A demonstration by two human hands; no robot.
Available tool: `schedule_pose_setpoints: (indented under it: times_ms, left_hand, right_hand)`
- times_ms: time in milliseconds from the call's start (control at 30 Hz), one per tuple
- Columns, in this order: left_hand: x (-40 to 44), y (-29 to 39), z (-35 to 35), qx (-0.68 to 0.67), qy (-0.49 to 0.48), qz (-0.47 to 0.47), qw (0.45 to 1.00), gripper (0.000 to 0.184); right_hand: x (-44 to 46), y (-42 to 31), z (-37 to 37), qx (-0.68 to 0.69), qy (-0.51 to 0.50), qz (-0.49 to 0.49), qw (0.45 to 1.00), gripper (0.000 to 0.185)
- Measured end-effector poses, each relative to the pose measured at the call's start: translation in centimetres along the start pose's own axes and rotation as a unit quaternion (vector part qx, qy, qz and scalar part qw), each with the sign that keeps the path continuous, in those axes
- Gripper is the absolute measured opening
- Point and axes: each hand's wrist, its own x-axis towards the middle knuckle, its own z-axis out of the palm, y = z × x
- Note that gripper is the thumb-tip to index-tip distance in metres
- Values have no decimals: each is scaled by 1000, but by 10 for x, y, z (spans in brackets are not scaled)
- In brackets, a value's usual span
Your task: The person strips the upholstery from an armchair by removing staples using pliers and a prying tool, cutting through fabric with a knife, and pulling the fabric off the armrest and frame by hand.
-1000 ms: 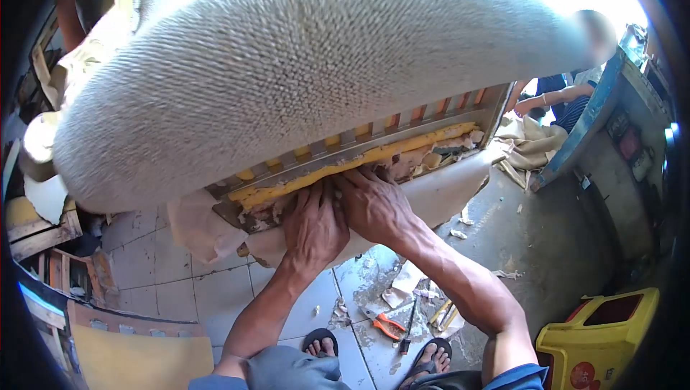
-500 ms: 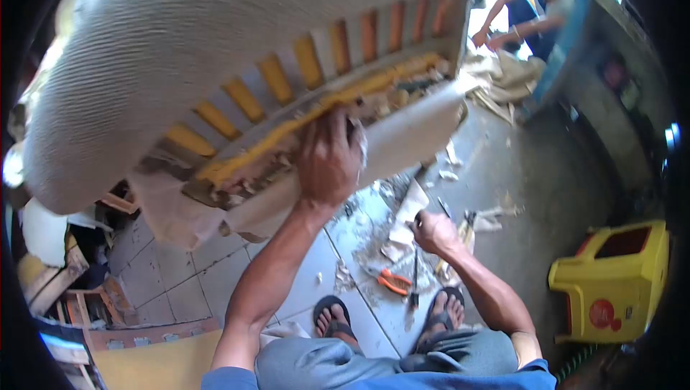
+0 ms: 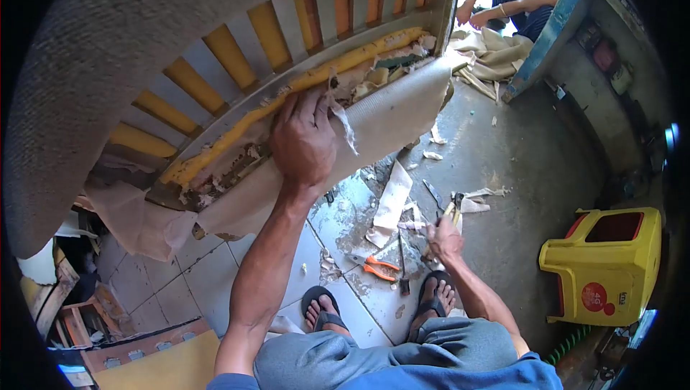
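My left hand (image 3: 305, 135) rests on the lower edge of an upholstered furniture piece (image 3: 402, 106), its fingers bent over the edge into the opened underside. Yellow foam (image 3: 295, 87) and torn padding line that gap, and a whitish shred (image 3: 346, 130) hangs beside my fingers. Low over the floor, my right hand (image 3: 445, 240) has its fingers closed round the lower end of a pliers-like tool with pale handles (image 3: 453, 210). Orange-handled pliers (image 3: 379, 268) and a dark thin screwdriver (image 3: 402, 264) lie nearby, left of that hand.
Fabric strips (image 3: 392, 203) and scraps litter the tiled floor (image 3: 208, 282). At right stand a yellow plastic stool (image 3: 604, 268) and a blue-edged panel (image 3: 550, 38). Another person (image 3: 532, 2) crouches at the upper right by a heap of cloth (image 3: 496, 59). Wooden pieces (image 3: 86, 318) lie at lower left.
My right hand has moved right and slightly down, from beside the fabric strip to the pale-handled tool. My left hand stays at the furniture's edge. The view has shifted a little.
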Motion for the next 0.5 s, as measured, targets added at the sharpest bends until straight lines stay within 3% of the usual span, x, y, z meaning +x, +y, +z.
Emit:
schedule_pose_setpoints:
  times_ms: [67, 100, 167, 200, 300, 367, 400, 500]
  left_hand:
    - [3, -1, -2, -1, -4, 9, 1000, 16]
    - [2, -1, -5, -4, -16, 7, 1000, 15]
    - [2, 0, -5, -14, 0, 13, 1000, 15]
    - [2, 0, -6, -30, 3, 15, 999, 14]
    - [2, 1, -9, -44, 18, 0, 999, 14]
    - [5, 1, -10, -60, 25, 0, 998, 14]
    - [4, 0, -12, -67, 12, 1, 998, 14]
    - [5, 2, -15, -80, 4, 14, 997, 15]
  right_hand:
    - [13, 10, -5, -11, 118, 26, 993, 70]
    - [13, 12, -4, -9, 123, 17, 992, 70]
    - [6, 17, -1, 4, 52, 125, 991, 85]
    - [2, 20, 7, 38, 75, 119, 989, 97]
    - [7, 19, 1, 79, 51, 110, 989, 89]
    - [17, 3, -8, 224, 89, 253, 937, 81]
    - [16, -7, -19, 227, 93, 247, 938, 81]
    - [-27, -79, -99, 247, 97, -15, 964, 73]
